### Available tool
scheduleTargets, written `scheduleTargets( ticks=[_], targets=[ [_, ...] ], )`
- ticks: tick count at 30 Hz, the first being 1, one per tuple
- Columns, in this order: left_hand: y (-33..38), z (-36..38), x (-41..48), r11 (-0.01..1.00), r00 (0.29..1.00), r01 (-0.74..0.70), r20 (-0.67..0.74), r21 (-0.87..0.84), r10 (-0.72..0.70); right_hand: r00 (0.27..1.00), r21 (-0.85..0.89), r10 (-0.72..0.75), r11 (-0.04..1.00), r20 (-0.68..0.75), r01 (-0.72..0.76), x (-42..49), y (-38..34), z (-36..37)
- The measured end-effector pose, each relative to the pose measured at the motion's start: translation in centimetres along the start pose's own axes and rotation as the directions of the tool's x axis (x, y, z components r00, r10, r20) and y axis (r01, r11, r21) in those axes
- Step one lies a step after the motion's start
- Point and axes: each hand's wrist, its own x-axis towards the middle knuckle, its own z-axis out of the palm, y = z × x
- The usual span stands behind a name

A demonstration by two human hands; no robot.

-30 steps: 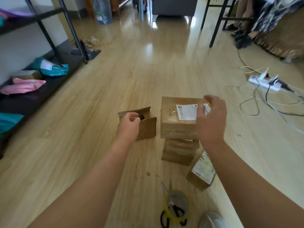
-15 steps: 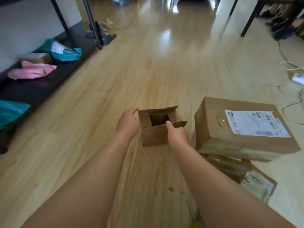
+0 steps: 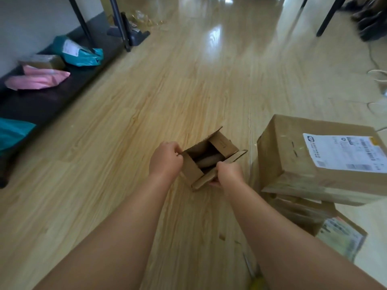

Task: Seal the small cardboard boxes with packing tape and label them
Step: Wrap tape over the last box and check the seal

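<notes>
The right hand [image 3: 229,173] pinches the near edge of the small cardboard box [image 3: 223,144], which stands open on the wood floor [image 3: 125,143], just left of a stack of labelled boxes [image 3: 293,160]. The left hand [image 3: 166,162] grips its left flap with curled fingers. An uneven pull might crease a flap or skid the box. Something brown and roll-like lies inside, unclear. I see no tape.

Both hands hold a small open cardboard box [image 3: 211,159] on the wooden floor [image 3: 125,143]. The left hand [image 3: 166,161] grips its left flap, the right hand [image 3: 228,173] pinches the near flap. Just beside it, to the right, stands a stack of sealed boxes [image 3: 293,164] with a white label [image 3: 343,151] on top.
</notes>
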Motion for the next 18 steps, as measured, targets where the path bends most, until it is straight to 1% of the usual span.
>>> scheduleTargets(
  ticks=[2, 5, 7, 9, 11, 14, 16, 18],
  targets=[
    [-0.4, -0.6, -2.6, 0.994, 0.997, 0.068, 0.037, -0.091, -0.065, 0.999, -0.062, -0.026, 0.998, 0.023, 0.028, -1.6, 0.7, -0.9],
    [-1.3, -1.7, -7.1, 0.943, 0.977, 0.214, 0.08, -0.255, -0.2, 0.993, -0.164, -0.078, 0.982, 0.091, 0.092, -4.7, 2.0, -2.0],
    [-2.1, -2.7, -10.5, 0.914, 0.968, 0.252, 0.081, -0.317, -0.239, 0.982, -0.191, -0.103, 0.973, 0.156, 0.132, -7.2, 3.0, -2.6],
    [-2.7, -3.1, -13.8, 0.887, 0.971, 0.238, 0.086, -0.395, -0.222, 0.968, -0.248, -0.135, 0.951, 0.212, 0.187, -8.8, 4.3, -3.2],
    [-2.8, -3.6, -17.4, 0.882, 0.97, 0.237, 0.042, -0.406, -0.241, 0.953, -0.3, -0.165, 0.923, 0.253, 0.24, -11.0, 5.9, -3.6],
    [-2.9, -3.6, -22.2, 0.881, 0.943, 0.279, -0.063, -0.383, -0.326, 0.943, -0.346, -0.184, 0.897, 0.276, 0.276, -14.0, 8.6, -4.0],
    [-2.7, -3.2, -25.1, 0.85, 0.916, 0.328, -0.083, -0.413, -0.394, 0.942, -0.341, -0.175, 0.9, 0.285, 0.271, -15.7, 10.5, -4.4],
    [-2.8, -2.6, -27.7, 0.819, 0.893, 0.376, -0.068, -0.433, -0.446, 0.938, -0.346, -0.163, 0.899, 0.305, 0.269, -17.3, 12.4, -4.8]
  ],
)
